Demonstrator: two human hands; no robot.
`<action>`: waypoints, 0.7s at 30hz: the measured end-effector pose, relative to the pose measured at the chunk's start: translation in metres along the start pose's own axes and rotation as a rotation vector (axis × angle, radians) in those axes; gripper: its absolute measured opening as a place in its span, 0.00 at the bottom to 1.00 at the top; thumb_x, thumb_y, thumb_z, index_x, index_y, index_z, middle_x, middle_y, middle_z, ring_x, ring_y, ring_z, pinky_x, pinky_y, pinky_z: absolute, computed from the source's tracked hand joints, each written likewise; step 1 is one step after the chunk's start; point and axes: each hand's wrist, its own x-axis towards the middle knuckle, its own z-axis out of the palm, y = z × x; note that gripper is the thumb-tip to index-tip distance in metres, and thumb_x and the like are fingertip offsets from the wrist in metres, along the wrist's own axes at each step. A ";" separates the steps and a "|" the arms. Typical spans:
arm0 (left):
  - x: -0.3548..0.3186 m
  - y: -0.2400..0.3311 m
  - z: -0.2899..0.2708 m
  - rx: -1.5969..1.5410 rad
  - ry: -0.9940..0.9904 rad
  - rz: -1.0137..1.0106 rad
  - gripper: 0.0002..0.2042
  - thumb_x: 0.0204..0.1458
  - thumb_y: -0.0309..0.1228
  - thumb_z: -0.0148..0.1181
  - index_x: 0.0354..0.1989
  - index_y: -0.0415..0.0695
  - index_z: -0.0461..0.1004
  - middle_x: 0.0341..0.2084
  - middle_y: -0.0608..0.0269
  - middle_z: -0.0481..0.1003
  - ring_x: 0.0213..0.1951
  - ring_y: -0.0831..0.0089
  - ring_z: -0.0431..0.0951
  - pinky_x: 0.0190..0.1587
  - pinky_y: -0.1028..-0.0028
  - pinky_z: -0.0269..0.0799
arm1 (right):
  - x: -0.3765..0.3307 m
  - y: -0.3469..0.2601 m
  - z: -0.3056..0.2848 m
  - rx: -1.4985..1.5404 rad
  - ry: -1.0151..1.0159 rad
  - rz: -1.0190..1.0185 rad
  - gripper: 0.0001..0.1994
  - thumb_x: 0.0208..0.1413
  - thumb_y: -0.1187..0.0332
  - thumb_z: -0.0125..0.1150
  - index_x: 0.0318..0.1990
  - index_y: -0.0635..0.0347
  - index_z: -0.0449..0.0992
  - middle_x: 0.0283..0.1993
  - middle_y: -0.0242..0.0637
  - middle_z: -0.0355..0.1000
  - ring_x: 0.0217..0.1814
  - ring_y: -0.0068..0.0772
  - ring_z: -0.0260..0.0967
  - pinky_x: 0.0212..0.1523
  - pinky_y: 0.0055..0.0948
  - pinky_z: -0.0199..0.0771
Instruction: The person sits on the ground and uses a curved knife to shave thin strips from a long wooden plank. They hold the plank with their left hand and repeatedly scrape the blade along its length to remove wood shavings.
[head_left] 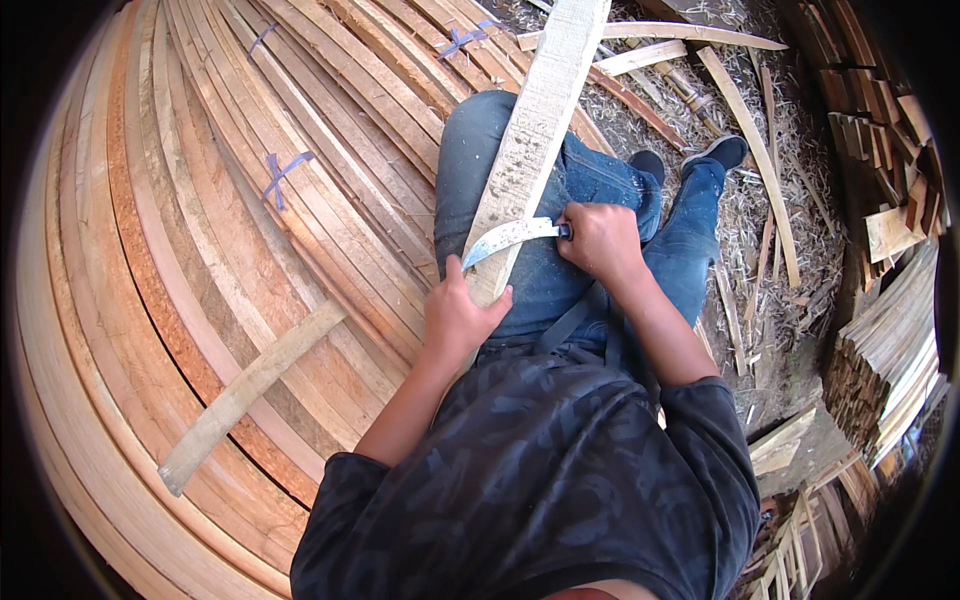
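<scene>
A long pale wooden plank (pixel 522 150) lies across my thigh, its near end close to my waist. My left hand (pixel 460 315) grips this near end, thumb on one side and fingers on the other. In my right hand (pixel 603 240) is the dark handle of a curved knife (pixel 510 236). Its speckled, light-coloured blade lies across the plank's face, with the tip pointing toward my left fingers. Whether the tip touches those fingers I cannot tell.
Long boards (pixel 150 250) spread out at my left, some tied with purple strips (pixel 285 178). A short loose slat (pixel 250 395) rests across them. Shavings (pixel 800 210) and offcuts (pixel 760 150) litter the ground on the right, beside stacked wood pieces (pixel 890 340).
</scene>
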 end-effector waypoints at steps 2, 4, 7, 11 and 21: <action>-0.002 -0.004 0.002 -0.088 -0.024 -0.022 0.30 0.43 0.41 0.69 0.46 0.29 0.64 0.33 0.33 0.76 0.38 0.40 0.79 0.40 0.56 0.75 | 0.021 0.025 -0.006 -0.021 0.124 0.175 0.07 0.38 0.65 0.63 0.25 0.54 0.81 0.23 0.44 0.76 0.26 0.47 0.76 0.32 0.41 0.77; -0.002 -0.003 0.002 -0.044 -0.028 -0.002 0.30 0.43 0.39 0.69 0.47 0.29 0.64 0.33 0.34 0.77 0.38 0.42 0.79 0.40 0.57 0.75 | 0.042 0.052 -0.008 -0.059 0.259 0.418 0.07 0.38 0.65 0.62 0.26 0.54 0.82 0.23 0.44 0.76 0.28 0.47 0.77 0.32 0.40 0.77; 0.003 -0.019 0.008 -0.106 0.052 0.114 0.29 0.42 0.42 0.69 0.42 0.32 0.63 0.28 0.35 0.76 0.34 0.40 0.79 0.37 0.55 0.75 | 0.048 0.047 -0.014 -0.010 0.282 0.384 0.07 0.38 0.65 0.62 0.26 0.55 0.81 0.22 0.44 0.75 0.28 0.46 0.77 0.31 0.39 0.77; 0.003 -0.011 0.007 -0.037 0.068 0.141 0.29 0.42 0.45 0.68 0.40 0.33 0.63 0.26 0.35 0.76 0.33 0.39 0.78 0.35 0.53 0.74 | 0.020 0.016 -0.007 0.006 0.026 -0.099 0.06 0.37 0.66 0.61 0.25 0.54 0.81 0.20 0.44 0.74 0.24 0.46 0.75 0.29 0.42 0.76; 0.002 -0.007 0.006 0.088 0.033 0.034 0.34 0.42 0.45 0.70 0.47 0.28 0.64 0.28 0.36 0.77 0.34 0.43 0.80 0.36 0.57 0.76 | -0.005 0.009 0.021 0.463 0.173 0.364 0.09 0.51 0.67 0.62 0.29 0.66 0.75 0.21 0.52 0.72 0.29 0.57 0.74 0.32 0.45 0.74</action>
